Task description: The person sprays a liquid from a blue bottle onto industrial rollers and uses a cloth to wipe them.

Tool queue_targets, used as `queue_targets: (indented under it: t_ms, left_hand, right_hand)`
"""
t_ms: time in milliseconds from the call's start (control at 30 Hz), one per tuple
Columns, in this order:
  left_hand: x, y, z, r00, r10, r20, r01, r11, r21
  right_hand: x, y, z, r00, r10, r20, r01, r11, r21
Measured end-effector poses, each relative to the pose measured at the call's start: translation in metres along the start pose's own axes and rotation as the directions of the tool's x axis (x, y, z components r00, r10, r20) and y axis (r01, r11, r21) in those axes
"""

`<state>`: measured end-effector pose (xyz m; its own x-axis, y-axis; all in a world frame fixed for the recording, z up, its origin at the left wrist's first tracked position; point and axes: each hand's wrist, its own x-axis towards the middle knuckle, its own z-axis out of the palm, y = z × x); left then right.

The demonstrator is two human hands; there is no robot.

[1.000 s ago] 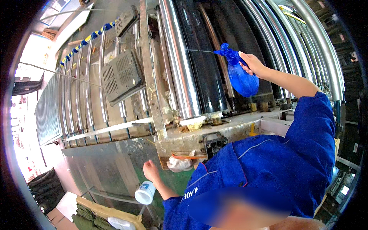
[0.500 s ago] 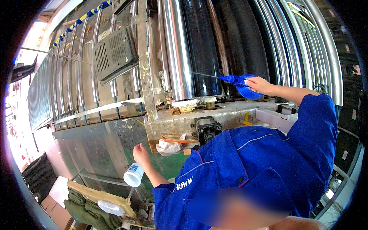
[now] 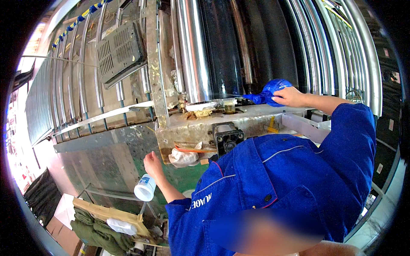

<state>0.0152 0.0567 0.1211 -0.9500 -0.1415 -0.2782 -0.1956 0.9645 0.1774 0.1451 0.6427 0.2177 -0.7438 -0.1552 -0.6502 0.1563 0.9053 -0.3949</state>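
Note:
My right hand [image 3: 290, 96] is closed around a blue squeeze bottle [image 3: 273, 89]. Its spout points left, close to the lower end of a black roller [image 3: 224, 55]; a thin streak of liquid shows faintly at the spout. Left of that stands a shiny chrome roller [image 3: 193, 55], and a wide dark roller [image 3: 271, 47] is just behind the bottle. Low on the left, my left hand [image 3: 153, 162] hangs with its fingers curled, and whatever is in them is hidden. A white plastic tub [image 3: 144, 187] is seen beside that wrist; whether the hand touches it cannot be told.
A stained metal frame [image 3: 181, 133] crosses below the rollers, bearing a black motor block [image 3: 228, 138]. A white rag [image 3: 183, 158] is tucked at its side. Farther left are a vented metal box [image 3: 121, 53] and several slim rollers. Green cloth [image 3: 98, 234] lies lower left.
The squeeze bottle has tilted, and its spout has dropped toward the roller's lower end. The earlier stream across the black and chrome rollers is gone from there. The view has shifted slightly.

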Motion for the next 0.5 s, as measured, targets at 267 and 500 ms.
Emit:
queue_targets:
  t_ms: [267, 500]
  left_hand:
    - [-0.002, -0.003, -0.003, 1.000, -0.003, -0.001, 0.003, 1.000, -0.009]
    - [-0.004, -0.006, -0.001, 1.000, -0.014, 0.006, 0.014, 0.999, -0.037]
  right_hand:
    - [0.008, -0.008, -0.001, 1.000, -0.023, -0.005, 0.023, 1.000, -0.009]
    - [0.021, -0.020, 0.004, 0.997, -0.076, -0.015, 0.077, 0.996, 0.038]
